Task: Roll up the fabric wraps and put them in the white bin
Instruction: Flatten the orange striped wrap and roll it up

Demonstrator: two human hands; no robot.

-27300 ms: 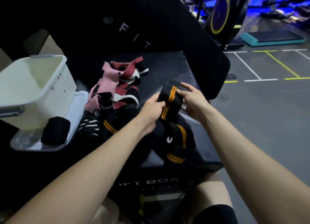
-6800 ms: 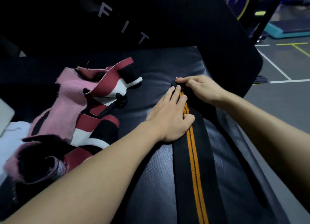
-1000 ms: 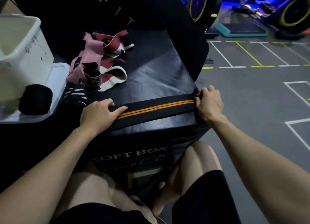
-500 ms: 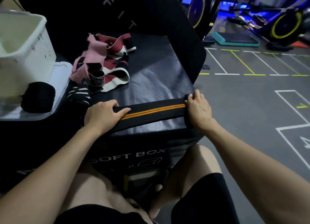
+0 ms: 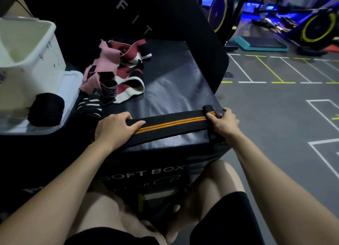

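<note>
Tangled pink wraps (image 5: 117,74) and white bin (image 5: 31,61) lie behind striped wrap (image 5: 174,123)

There is 1 view. The camera sits on the person's head and looks forward and down, close to the black soft box (image 5: 165,90). The box fills the middle, right below the camera. The person's arms reach onto it from the bottom. The gym floor (image 5: 275,116) spreads to the right of the box.
</note>
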